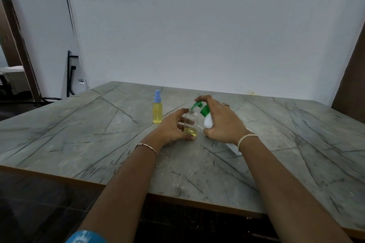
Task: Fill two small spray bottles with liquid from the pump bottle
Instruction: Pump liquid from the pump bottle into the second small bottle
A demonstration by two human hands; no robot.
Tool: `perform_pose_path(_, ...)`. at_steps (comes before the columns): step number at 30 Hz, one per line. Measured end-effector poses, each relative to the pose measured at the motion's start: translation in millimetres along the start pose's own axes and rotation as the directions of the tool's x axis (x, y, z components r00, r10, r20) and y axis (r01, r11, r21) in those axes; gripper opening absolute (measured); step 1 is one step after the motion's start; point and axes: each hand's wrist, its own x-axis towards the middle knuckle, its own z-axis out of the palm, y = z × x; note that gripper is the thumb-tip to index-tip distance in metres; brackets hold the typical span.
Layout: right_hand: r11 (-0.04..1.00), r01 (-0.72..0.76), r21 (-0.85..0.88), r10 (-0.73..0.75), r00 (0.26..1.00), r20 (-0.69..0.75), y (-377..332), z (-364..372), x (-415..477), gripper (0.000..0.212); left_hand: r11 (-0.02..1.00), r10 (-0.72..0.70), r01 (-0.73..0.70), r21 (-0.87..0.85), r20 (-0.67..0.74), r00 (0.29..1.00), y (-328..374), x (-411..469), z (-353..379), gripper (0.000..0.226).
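Observation:
A small clear spray bottle (190,123) stands uncapped on the table, with a little yellow liquid at its bottom. My left hand (173,128) grips it from the left side. My right hand (221,120) holds the white pump bottle (208,121), which is tilted to the left, and a finger rests on its green pump head (198,104). The green spout sits right over the open neck of the clear bottle. A second small spray bottle (157,111), full of yellow liquid and closed with a blue cap, stands to the left, apart from both hands.
The grey marble-patterned table (98,144) has a wooden front edge. A white object (234,148) lies under my right wrist, mostly hidden. The wall stands just behind the table, a dark brown panel (349,77) at the right.

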Motion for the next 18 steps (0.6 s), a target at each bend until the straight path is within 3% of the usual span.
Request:
perform_pose_path(11, 1.000, 0.004, 0.003, -0.004, 1.000, 0.016, 2.8, 0.5, -0.7, 0.088, 1.000, -0.020, 0.020, 0.005, 0.002, 1.000, 0.1, 0.5, -0.9, 0.079)
perform_pose_path(18, 1.000, 0.005, 0.013, -0.005, 1.000, -0.008, 0.8, 1.8, -0.2, 0.083, 0.988, -0.086, 0.086, -0.131, 0.008, 0.996, 0.8, -1.3, -2.5, 0.082)
